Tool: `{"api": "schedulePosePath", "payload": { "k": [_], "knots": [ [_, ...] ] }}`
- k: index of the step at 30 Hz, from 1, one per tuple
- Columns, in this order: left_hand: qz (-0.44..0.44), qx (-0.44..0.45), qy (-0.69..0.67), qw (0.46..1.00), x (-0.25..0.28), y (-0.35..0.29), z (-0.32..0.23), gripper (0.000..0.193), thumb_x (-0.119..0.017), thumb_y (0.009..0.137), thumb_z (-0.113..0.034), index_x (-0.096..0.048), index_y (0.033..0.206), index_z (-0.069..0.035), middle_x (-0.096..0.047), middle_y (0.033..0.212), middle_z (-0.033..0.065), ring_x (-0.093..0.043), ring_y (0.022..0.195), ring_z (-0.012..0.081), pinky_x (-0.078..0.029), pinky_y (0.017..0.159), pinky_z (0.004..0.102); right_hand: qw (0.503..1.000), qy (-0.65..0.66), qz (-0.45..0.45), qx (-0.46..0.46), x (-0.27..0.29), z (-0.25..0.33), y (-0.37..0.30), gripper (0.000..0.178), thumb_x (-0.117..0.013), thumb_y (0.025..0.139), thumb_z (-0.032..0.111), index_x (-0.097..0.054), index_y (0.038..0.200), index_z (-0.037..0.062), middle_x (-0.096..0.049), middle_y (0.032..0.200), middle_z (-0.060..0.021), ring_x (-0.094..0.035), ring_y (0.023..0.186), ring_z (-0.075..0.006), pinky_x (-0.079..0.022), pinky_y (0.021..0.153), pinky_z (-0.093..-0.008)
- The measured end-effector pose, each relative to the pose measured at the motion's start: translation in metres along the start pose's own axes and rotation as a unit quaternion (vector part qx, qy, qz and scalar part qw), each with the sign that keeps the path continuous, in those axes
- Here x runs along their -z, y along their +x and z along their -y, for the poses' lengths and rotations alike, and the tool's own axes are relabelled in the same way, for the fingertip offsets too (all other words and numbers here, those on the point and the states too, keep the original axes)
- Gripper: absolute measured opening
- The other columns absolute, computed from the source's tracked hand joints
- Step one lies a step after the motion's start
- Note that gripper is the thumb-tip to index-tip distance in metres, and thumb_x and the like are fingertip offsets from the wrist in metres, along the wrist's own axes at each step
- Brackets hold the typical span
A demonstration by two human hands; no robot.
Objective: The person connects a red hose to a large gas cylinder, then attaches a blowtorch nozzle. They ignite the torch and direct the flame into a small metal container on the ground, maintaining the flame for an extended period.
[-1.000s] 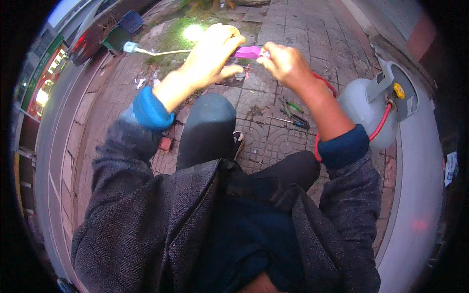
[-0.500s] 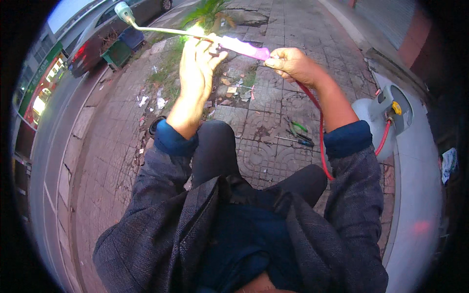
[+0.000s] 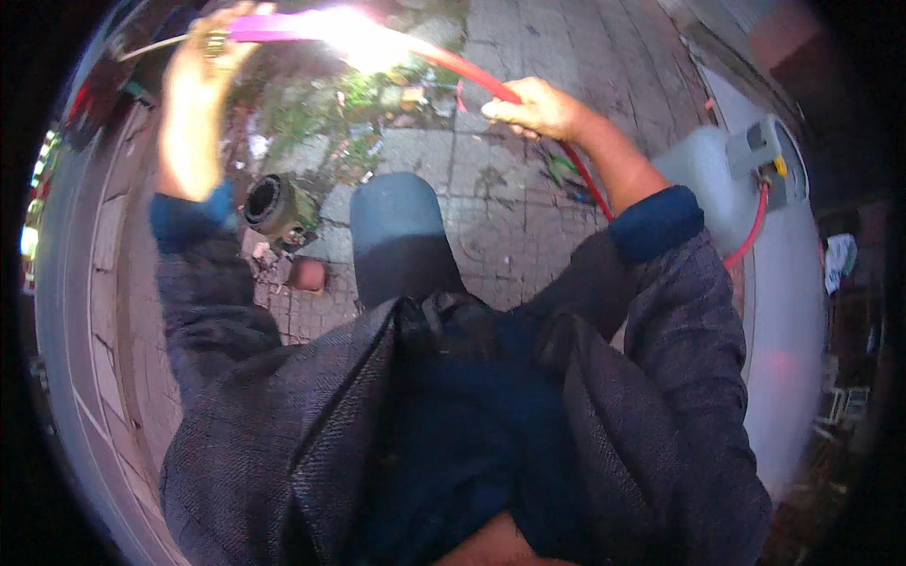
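Note:
At the upper left, my left hand [image 3: 209, 61] is closed round the front of a gas torch [image 3: 274, 26] with a purple handle; its thin metal tube points off to the left. From the handle a red hose [image 3: 453, 62] runs right. My right hand [image 3: 543, 108] pinches this hose well behind the torch. Below the hand the hose drops behind my right forearm. A grey gas cylinder [image 3: 696, 174] with a yellow valve knob stands at the right, a red hose fixed to its valve. White glare hides the joint of handle and hose, and the left fingers are blurred.
Beside my left knee stands a dark, hollow round metal part [image 3: 269, 206], with a reddish block [image 3: 308, 274] near it. Green-handled pliers [image 3: 562, 168] lie on the paving beyond my right hand. Litter and grass [image 3: 359, 94] lie ahead; a road runs along the left.
My left hand has carried the torch up and left. My right hand has moved off the handle's end onto the hose, which is now stretched between my hands. The view has shifted, showing the round part.

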State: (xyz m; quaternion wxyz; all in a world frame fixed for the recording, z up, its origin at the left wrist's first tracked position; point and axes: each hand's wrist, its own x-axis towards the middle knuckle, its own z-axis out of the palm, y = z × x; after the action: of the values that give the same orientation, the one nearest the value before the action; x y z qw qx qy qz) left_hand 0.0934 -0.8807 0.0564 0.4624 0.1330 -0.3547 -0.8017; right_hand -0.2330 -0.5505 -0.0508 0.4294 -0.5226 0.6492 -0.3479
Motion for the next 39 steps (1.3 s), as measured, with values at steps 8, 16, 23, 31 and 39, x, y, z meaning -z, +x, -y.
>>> {"api": "schedulePosePath", "payload": {
  "k": [8,16,23,31,39],
  "knots": [
    [-0.044,-0.185,-0.142,0.971,0.049,0.036,0.038,0.086,-0.016,0.104,-0.065,0.007,0.161,-0.006,-0.016,0.169,0.0179,-0.032,0.143,0.0571,-0.029,0.113,0.0752,0.970,-0.204,-0.118,0.065,-0.009,-0.051,0.005,0.050,-0.063,0.097,0.052,-0.068,0.092,0.0023,-0.062,0.075,-0.0032,-0.057,0.072,-0.0145,-0.047,0.068,-0.0348],
    [-0.192,-0.225,-0.268,0.917,0.052,0.056,0.034,0.078,-0.027,0.101,-0.064,-0.046,0.133,0.005,-0.058,0.131,0.0250,-0.063,0.116,0.0458,-0.055,0.089,0.0622,0.939,-0.303,-0.145,0.078,-0.043,-0.038,0.029,0.053,-0.059,0.097,0.054,-0.070,0.114,0.0044,-0.071,0.095,-0.0207,-0.067,0.087,-0.0363,-0.051,0.079,-0.0464],
    [0.020,0.146,-0.989,0.025,0.061,0.065,0.026,0.028,-0.051,0.103,-0.021,-0.074,0.119,-0.015,-0.076,0.115,0.0094,-0.074,0.104,0.0325,-0.060,0.075,0.0521,0.869,-0.448,-0.102,0.185,-0.003,-0.013,-0.008,0.043,-0.069,0.092,0.048,-0.068,0.111,0.0091,-0.067,0.094,-0.0106,-0.066,0.094,-0.0265,-0.052,0.080,-0.0418],
    [0.072,0.181,-0.979,-0.063,0.102,0.090,0.016,0.027,-0.051,0.103,-0.021,-0.071,0.119,-0.012,-0.073,0.107,0.0152,-0.072,0.094,0.0358,-0.056,0.071,0.0489,0.990,0.093,0.010,-0.109,0.038,-0.128,-0.287,0.017,-0.072,0.091,0.020,-0.067,0.093,0.0036,-0.065,0.081,-0.0046,-0.061,0.071,-0.0109,-0.051,0.063,-0.0318],
    [0.041,0.192,-0.970,-0.144,0.104,0.049,0.026,0.024,-0.053,0.102,-0.022,-0.071,0.112,-0.009,-0.071,0.097,0.0182,-0.068,0.085,0.0373,-0.053,0.068,0.0492,0.827,-0.368,-0.120,-0.407,-0.082,-0.427,-0.310,0.061,-0.075,0.081,0.024,-0.057,0.137,0.0070,-0.061,0.136,-0.0206,-0.061,0.122,-0.0350,-0.052,0.094,-0.0480]
  ]
}}
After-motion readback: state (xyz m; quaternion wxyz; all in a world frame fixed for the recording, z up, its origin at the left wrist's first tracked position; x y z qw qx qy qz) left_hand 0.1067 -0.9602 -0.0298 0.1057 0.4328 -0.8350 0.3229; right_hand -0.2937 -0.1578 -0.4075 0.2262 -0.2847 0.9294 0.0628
